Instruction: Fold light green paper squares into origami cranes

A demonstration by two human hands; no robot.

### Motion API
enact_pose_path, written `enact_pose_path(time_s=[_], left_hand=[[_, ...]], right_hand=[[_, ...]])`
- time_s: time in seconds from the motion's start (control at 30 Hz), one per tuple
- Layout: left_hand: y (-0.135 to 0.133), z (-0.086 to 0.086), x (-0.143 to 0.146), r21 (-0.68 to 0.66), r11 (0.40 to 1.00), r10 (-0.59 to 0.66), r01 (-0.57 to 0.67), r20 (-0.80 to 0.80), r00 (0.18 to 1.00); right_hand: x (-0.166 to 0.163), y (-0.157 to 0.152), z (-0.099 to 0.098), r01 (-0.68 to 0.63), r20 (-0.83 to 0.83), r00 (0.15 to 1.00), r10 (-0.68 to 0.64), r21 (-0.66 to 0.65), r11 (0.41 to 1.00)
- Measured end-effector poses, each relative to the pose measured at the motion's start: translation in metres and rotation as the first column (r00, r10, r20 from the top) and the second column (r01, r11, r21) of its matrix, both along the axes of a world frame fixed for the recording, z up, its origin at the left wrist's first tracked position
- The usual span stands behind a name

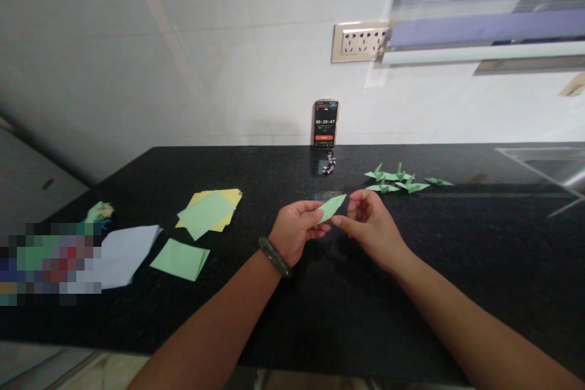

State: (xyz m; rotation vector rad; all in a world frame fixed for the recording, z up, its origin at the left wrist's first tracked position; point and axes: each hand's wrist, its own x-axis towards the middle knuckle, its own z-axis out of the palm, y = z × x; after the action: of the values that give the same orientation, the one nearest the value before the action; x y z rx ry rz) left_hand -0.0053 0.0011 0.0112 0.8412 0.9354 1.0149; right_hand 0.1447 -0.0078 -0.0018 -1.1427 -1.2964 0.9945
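Left hand (295, 230): fingers pinch the near end of the folded green paper (332, 206).
Right hand (370, 223): fingers curled, narrow, just beside the paper's far tip; contact unclear.
Paper axis: slants up from left to right, between both hands.
Beyond: finished paper cranes (397, 180) on the black counter (457, 256).
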Motion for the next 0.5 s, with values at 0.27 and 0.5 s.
enact_pose_path(time_s=[0.27,0.5], left_hand=[[-0.0024,-0.0013,0.0028,0.076,0.996,0.039,-0.037,-0.031,0.999],[-0.0033,-0.0008,0.0038,0.143,0.988,0.062,-0.051,-0.075,0.995]], right_hand=[[-0.0005,-0.0030,0.0015,-0.318,-0.183,0.940,0.289,-0.151,0.936],[0.0014,-0.0004,-0.0010,-0.311,-0.182,0.941,0.285,-0.135,0.941]])
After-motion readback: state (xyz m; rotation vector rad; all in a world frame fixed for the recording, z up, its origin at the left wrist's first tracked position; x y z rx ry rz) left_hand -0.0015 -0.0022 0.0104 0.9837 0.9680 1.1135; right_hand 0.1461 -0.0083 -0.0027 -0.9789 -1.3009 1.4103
